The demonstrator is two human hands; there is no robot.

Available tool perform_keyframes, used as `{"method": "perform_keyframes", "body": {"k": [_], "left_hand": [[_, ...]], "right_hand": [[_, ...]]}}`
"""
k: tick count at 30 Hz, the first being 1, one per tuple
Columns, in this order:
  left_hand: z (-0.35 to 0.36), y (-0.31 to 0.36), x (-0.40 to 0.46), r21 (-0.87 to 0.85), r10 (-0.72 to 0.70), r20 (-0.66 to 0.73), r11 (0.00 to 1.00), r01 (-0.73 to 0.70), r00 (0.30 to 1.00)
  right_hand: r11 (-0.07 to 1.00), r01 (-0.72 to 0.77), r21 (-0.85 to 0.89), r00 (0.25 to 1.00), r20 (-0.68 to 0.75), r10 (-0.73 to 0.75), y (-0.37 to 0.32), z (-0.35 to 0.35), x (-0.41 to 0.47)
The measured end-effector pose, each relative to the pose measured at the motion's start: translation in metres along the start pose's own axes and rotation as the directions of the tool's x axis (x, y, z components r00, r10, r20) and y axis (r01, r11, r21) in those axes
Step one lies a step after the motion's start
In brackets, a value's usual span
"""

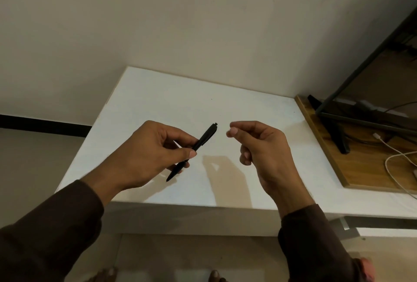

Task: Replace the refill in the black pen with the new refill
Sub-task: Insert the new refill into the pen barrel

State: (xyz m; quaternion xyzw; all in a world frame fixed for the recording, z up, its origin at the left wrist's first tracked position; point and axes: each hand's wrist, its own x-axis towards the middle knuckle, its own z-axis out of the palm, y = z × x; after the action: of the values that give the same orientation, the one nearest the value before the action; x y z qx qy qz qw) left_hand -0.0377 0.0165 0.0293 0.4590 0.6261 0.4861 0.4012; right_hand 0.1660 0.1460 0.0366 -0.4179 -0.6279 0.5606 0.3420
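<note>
My left hand [155,153] pinches a black pen [204,139] around its middle, above the white table [225,105]. The pen slants, with its tip low at the left and its clicker end high at the right. My right hand [259,144] hovers just right of the clicker end, a small gap apart. Its fingers are curled, thumb and forefinger near each other, and nothing shows between them. No loose refill is visible anywhere on the table.
A wooden board [325,146] lies at the table's right side, carrying a black stand [338,137] and white cables [392,157]. A wall rises behind the table. The table's left and front edges drop to the floor.
</note>
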Motion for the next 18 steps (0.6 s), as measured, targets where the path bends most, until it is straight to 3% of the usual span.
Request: {"method": "perform_keyframes", "body": {"k": [4, 18], "left_hand": [[0.001, 0.001, -0.001, 0.016, 0.01, 0.024, 1.0, -0.01, 1.0], [-0.001, -0.001, 0.002, 0.061, 0.039, 0.045, 0.997, -0.042, 0.998]], "right_hand": [[0.99, 0.032, 0.139, 0.999, 0.033, -0.037, -0.003, 0.017, -0.001], [0.982, 0.001, 0.191, 0.994, 0.108, -0.022, -0.002, 0.015, 0.0]]}}
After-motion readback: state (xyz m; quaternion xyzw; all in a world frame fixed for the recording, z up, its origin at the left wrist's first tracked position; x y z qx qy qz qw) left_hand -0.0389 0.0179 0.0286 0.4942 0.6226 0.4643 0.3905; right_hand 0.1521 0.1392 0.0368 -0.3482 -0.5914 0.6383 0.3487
